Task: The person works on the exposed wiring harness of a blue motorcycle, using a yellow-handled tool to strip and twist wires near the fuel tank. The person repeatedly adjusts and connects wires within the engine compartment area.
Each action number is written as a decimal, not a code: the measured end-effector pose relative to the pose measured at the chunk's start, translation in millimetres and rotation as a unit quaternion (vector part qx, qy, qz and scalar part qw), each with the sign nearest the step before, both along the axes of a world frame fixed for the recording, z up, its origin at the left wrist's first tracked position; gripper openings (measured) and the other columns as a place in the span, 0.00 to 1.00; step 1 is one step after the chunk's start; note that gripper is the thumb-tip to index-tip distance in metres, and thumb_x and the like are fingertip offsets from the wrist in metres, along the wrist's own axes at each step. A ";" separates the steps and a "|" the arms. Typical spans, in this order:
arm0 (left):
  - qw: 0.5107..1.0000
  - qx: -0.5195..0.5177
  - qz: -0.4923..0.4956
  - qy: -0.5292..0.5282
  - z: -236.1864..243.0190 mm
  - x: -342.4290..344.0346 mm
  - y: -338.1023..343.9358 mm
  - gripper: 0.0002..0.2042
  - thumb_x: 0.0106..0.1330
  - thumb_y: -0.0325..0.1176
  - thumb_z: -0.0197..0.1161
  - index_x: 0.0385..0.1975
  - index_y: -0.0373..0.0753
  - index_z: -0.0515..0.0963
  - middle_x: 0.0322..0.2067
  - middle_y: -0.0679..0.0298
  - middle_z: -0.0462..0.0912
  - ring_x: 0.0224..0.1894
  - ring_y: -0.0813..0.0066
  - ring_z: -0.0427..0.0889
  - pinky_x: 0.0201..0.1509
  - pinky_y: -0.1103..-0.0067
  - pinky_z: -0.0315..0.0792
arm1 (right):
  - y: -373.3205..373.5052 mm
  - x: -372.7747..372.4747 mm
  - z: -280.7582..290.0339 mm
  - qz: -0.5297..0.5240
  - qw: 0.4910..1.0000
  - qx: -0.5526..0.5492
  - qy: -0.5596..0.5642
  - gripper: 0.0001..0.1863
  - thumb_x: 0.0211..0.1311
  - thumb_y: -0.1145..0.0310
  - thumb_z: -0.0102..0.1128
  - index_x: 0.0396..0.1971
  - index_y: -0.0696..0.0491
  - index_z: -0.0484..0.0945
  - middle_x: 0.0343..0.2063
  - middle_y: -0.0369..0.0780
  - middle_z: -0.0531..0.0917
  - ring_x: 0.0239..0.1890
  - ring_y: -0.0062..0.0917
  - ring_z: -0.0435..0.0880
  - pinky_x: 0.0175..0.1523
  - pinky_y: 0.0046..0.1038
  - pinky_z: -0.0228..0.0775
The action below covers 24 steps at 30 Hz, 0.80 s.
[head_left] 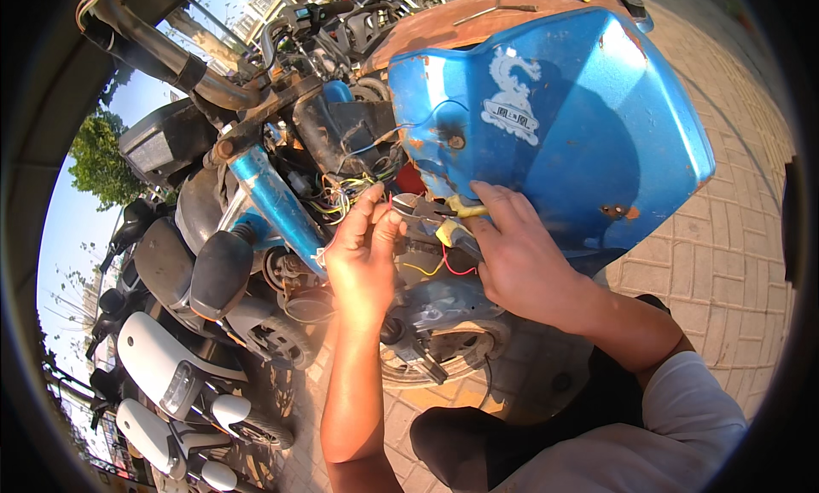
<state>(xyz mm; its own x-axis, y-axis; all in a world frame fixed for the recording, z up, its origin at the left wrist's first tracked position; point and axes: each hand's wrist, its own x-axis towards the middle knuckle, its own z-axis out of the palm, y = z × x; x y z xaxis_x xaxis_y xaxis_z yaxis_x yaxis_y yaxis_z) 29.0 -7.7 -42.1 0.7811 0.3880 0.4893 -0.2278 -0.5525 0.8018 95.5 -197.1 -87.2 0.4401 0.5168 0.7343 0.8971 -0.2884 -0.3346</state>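
My right hand [525,246] grips a pair of pliers [416,207] with yellow-and-grey handles. The metal jaws point left and meet the fingertips of my left hand [363,250]. That hand pinches a thin red wire at the jaws; whether the jaws bite on it is too small to tell. Behind my left fingers spreads a tangle of coloured wires [345,194], coming out of the open front of a vehicle. To the right stands its blue metal panel [563,126], scratched and rusty in spots, with a white sticker. Loose yellow and red wire ends [424,271] hang below the pliers.
A blue steering column [277,203] and a black mirror [222,274] rise at the left. Beneath my hands is a front wheel [448,356]. Parked white scooters [166,352] line the left side. A screwdriver [495,10] lies on a brown board [426,34] behind the panel.
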 end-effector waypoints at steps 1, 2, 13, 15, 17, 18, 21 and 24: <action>1.000 0.001 -0.016 -0.009 0.4 -0.1 -0.4 0.19 0.72 0.25 0.63 0.61 0.32 0.75 0.38 0.66 0.84 0.35 0.85 0.79 0.38 0.85 0.75 | 0.2 -0.1 0.2 0.003 1.000 0.000 0.001 0.21 0.44 0.77 0.64 0.42 0.69 0.78 0.56 0.60 0.70 0.58 0.51 0.70 0.64 0.45 0.63; 1.000 0.008 -0.011 -0.004 1.1 -0.1 -0.8 0.19 0.72 0.25 0.63 0.62 0.32 0.74 0.38 0.66 0.84 0.35 0.85 0.79 0.38 0.85 0.75 | 0.6 -0.1 0.5 0.006 1.000 -0.001 0.001 0.21 0.44 0.76 0.64 0.42 0.69 0.78 0.55 0.60 0.71 0.57 0.51 0.71 0.63 0.44 0.63; 1.000 0.030 0.001 0.005 1.6 -0.8 0.9 0.23 0.69 0.22 0.64 0.65 0.36 0.73 0.38 0.66 0.85 0.35 0.85 0.78 0.40 0.85 0.75 | 2.8 5.0 -3.3 0.041 0.999 0.004 0.028 0.16 0.45 0.74 0.67 0.35 0.64 0.79 0.49 0.54 0.73 0.52 0.46 0.72 0.57 0.42 0.65; 0.999 0.040 0.001 0.008 1.4 -0.2 2.0 0.24 0.68 0.21 0.65 0.65 0.37 0.73 0.37 0.67 0.85 0.36 0.85 0.78 0.40 0.84 0.75 | 4.6 5.1 -3.3 0.038 0.999 -0.002 0.015 0.15 0.45 0.74 0.68 0.34 0.64 0.80 0.48 0.52 0.73 0.51 0.45 0.72 0.57 0.42 0.65; 0.998 0.054 0.002 0.014 2.4 -0.7 3.1 0.25 0.68 0.21 0.65 0.65 0.37 0.73 0.36 0.68 0.85 0.36 0.85 0.78 0.41 0.84 0.75 | 6.6 4.3 -2.5 0.031 0.999 -0.003 0.009 0.13 0.46 0.74 0.68 0.33 0.63 0.80 0.47 0.51 0.73 0.50 0.44 0.72 0.55 0.42 0.65; 0.998 0.065 0.004 0.019 3.3 -1.5 3.6 0.25 0.67 0.21 0.65 0.65 0.38 0.73 0.35 0.68 0.84 0.36 0.85 0.78 0.41 0.84 0.75 | 7.4 3.6 -1.7 0.030 1.000 0.002 0.008 0.13 0.46 0.73 0.68 0.32 0.63 0.80 0.46 0.50 0.73 0.49 0.44 0.72 0.54 0.41 0.65; 0.995 0.088 0.008 0.044 5.9 -3.4 3.9 0.25 0.68 0.20 0.64 0.66 0.34 0.71 0.35 0.69 0.83 0.37 0.85 0.79 0.45 0.84 0.76 | 7.7 1.8 0.9 0.024 0.999 -0.015 0.027 0.11 0.47 0.73 0.69 0.31 0.62 0.80 0.43 0.48 0.73 0.47 0.42 0.72 0.50 0.40 0.65; 0.995 0.080 0.008 0.056 7.0 -3.9 2.6 0.25 0.69 0.19 0.63 0.66 0.32 0.70 0.34 0.69 0.82 0.37 0.84 0.79 0.46 0.83 0.76 | 6.3 1.3 2.4 0.021 0.999 -0.026 0.029 0.11 0.47 0.73 0.69 0.29 0.61 0.80 0.40 0.47 0.72 0.44 0.40 0.72 0.46 0.39 0.64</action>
<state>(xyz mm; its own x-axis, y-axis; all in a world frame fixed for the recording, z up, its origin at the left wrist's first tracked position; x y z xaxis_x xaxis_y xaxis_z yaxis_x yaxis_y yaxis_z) 25.1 -5.1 -35.1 0.8284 0.3259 0.4556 -0.1315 -0.6775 0.7237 96.8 -190.8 -84.7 0.4585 0.5718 0.6803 0.8882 -0.2698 -0.3718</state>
